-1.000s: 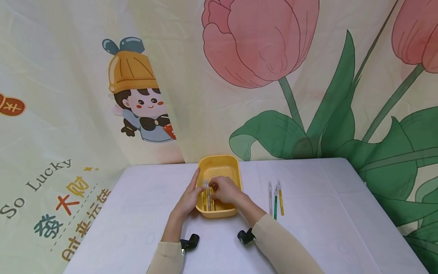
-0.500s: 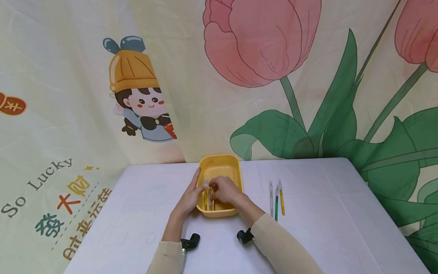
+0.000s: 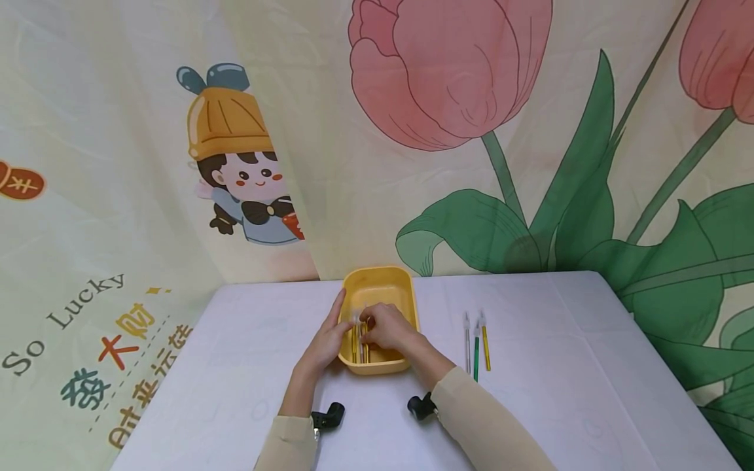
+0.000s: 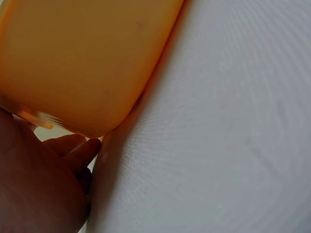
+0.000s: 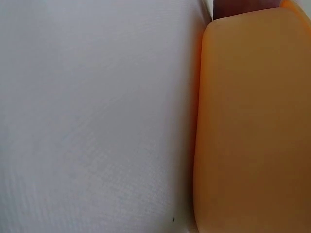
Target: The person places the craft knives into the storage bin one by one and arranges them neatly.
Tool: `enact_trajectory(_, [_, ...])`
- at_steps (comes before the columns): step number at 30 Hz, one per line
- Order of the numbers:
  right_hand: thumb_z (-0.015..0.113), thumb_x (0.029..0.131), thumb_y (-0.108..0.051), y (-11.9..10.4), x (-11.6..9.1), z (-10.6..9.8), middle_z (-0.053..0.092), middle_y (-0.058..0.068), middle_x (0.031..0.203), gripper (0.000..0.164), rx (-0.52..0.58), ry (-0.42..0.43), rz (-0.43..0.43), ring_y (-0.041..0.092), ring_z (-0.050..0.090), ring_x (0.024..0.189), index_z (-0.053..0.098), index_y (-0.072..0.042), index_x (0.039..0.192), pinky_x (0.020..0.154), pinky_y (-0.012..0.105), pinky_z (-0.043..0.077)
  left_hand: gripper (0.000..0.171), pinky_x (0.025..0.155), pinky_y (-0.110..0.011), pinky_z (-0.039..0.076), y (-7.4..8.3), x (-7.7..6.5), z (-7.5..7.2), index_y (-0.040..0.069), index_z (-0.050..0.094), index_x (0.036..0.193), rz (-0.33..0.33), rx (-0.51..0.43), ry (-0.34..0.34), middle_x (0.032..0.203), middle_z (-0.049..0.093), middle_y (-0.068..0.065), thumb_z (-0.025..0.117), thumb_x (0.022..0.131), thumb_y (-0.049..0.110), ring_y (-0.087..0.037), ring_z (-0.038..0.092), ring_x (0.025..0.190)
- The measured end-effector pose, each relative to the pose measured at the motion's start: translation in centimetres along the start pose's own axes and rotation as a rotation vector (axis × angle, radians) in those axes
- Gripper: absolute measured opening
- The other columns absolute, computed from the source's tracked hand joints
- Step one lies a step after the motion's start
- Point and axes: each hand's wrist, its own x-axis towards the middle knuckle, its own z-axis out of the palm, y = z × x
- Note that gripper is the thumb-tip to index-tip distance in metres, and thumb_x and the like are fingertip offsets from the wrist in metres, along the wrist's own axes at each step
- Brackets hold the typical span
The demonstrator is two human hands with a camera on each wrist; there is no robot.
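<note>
In the head view, a yellow plastic tray [image 3: 379, 278] stands near the table's far edge. My left hand [image 3: 321, 345] grips its left side, with the thumb over the rim and the fingers along the outer wall. Slim pen-shaped craft knives, gold [image 3: 354, 347] and silver [image 3: 361, 352], lie side by side at the tray's left. My right hand [image 3: 390, 327] reaches inside, its curled fingertips pinching the rightmost gold knife [image 3: 368, 353] near its upper end; the fingers partly hide it. The left wrist view shows fingers [image 4: 82, 155] against the tray's underside edge.
Right of the tray, a silver knife [image 3: 468, 350], a green knife [image 3: 476, 356] and a gold knife [image 3: 485, 350] with clear caps lie on the white-covered table [image 3: 559, 392]. A printed curtain [image 3: 330, 131] hangs behind the table. Black wrist cameras [image 3: 423, 407] sit below both hands.
Both hands stay nearly still at the tray, and the knives keep their places. Only a slight shift of the head view shows.
</note>
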Motion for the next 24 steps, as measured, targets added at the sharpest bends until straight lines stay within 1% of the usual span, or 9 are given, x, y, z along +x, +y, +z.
enact_trajectory(8, [0.087,0.083,-0.013,0.09,-0.01,-0.02,0.068,0.0,0.086,0.035,0.014,0.02,-0.001,0.014,0.059,0.081,0.077,-0.007,0.116,0.067,0.022,0.05,0.076,0.131,-0.054,0.003,0.12,-0.13,-0.05,0.04,0.01,0.167,0.007,0.003,-0.007,0.176,0.007,0.009,0.044,0.104,0.017,-0.022,0.001,0.163])
enact_trajectory(13, [0.087,0.083,-0.012,0.04,0.02,-0.02,0.067,0.0,0.085,0.034,0.037,0.017,0.013,0.014,0.059,0.079,0.077,-0.007,0.116,0.063,0.021,0.051,0.076,0.131,-0.054,0.003,0.11,-0.13,-0.07,0.041,0.01,0.167,0.007,0.002,-0.009,0.176,0.007,0.009,0.044,0.104,0.017,-0.022,0.001,0.163])
enact_trajectory(18, [0.086,0.083,-0.01,0.05,-0.07,-0.11,0.067,0.001,0.083,0.034,0.054,0.014,0.003,0.014,0.06,0.076,0.077,-0.005,0.116,0.062,0.021,0.052,0.076,0.131,-0.055,0.003,0.01,0.01,-0.07,0.04,0.01,0.167,0.011,0.007,-0.01,0.176,0.007,0.008,0.044,0.104,0.017,-0.024,0.001,0.163])
enact_trajectory(21, [0.086,0.084,-0.008,-0.02,-0.16,-0.23,0.069,0.002,0.084,0.035,0.056,0.022,-0.01,0.014,0.061,0.075,0.076,-0.005,0.117,0.063,0.021,0.052,0.075,0.131,-0.056,0.002,-0.01,0.06,-0.11,0.039,0.011,0.168,0.019,0.013,-0.009,0.176,0.007,0.007,0.044,0.105,0.016,-0.025,0.001,0.163])
enact_trajectory(24, [0.084,0.085,-0.007,-0.11,-0.22,-0.42,0.07,0.005,0.089,0.034,0.063,0.043,-0.024,0.013,0.062,0.075,0.076,-0.004,0.118,0.065,0.021,0.053,0.073,0.131,-0.056,0.001,0.04,0.0,-0.13,0.037,0.012,0.168,0.023,0.012,-0.01,0.176,0.007,0.006,0.043,0.105,0.016,-0.026,0.001,0.163])
